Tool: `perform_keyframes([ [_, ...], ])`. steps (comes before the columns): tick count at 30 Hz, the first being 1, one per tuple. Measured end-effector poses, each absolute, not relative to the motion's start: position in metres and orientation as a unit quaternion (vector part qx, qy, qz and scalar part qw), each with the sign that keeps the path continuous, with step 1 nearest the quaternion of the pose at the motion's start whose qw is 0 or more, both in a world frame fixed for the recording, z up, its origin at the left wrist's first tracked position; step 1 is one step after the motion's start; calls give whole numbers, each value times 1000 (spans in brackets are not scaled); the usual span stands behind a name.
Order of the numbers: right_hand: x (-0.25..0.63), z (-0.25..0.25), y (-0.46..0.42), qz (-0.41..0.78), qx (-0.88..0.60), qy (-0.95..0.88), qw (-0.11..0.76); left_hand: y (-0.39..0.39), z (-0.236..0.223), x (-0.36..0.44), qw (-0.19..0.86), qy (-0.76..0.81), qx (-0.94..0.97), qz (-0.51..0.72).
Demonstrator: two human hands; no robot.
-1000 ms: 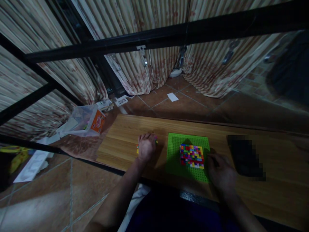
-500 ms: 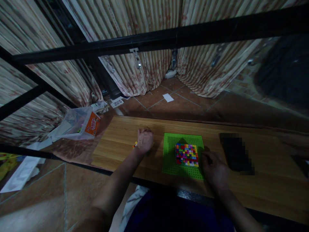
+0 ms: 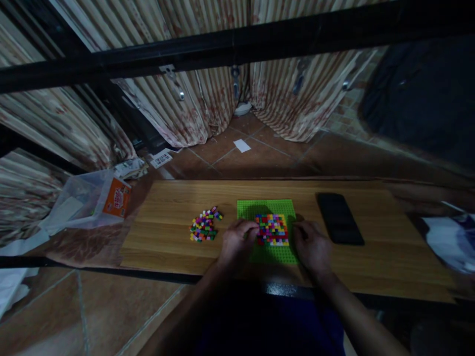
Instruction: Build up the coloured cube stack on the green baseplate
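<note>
A green baseplate (image 3: 247, 208) lies on a wooden board (image 3: 163, 198), with a square block of small multicoloured bricks (image 3: 272, 229) built on it. My left hand (image 3: 237, 241) rests at the block's left edge, fingers curled against the bricks; whether it holds one is hidden. At the plate's right side my right hand (image 3: 311, 245) lies with its fingers bent against the baseplate edge. A loose heap of coloured bricks (image 3: 204, 226) sits on the board to the left of the plate, clear of both hands.
A black phone (image 3: 339, 218) lies on the board right of the plate. A clear plastic box with an orange label (image 3: 92, 198) sits off the board's left end. Black metal bars (image 3: 237, 44) cross overhead, curtains hang behind, and white material (image 3: 451, 240) sits far right.
My left hand left the loose brick heap and moved right to the block's left edge, uncovering the heap. The view shifted, so everything sits further left in frame.
</note>
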State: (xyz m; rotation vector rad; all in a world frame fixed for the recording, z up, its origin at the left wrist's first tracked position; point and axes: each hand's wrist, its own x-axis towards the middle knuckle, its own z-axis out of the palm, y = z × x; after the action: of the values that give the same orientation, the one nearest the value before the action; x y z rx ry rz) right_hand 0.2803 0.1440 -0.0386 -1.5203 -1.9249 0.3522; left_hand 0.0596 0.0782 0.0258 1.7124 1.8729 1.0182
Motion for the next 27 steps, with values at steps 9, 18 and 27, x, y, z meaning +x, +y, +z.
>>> perform_keyframes([
  [9, 280, -39, 144, 141, -579, -731, 333, 83, 12, 72, 120, 656, 653, 358],
  [18, 281, -41, 145, 140, -584, -729, 327, 83, 15, 76, 106, 676, 664, 301],
  [27, 281, -41, 144, 141, -581, -729, 332, 84, 13, 79, 72, 670, 677, 295],
])
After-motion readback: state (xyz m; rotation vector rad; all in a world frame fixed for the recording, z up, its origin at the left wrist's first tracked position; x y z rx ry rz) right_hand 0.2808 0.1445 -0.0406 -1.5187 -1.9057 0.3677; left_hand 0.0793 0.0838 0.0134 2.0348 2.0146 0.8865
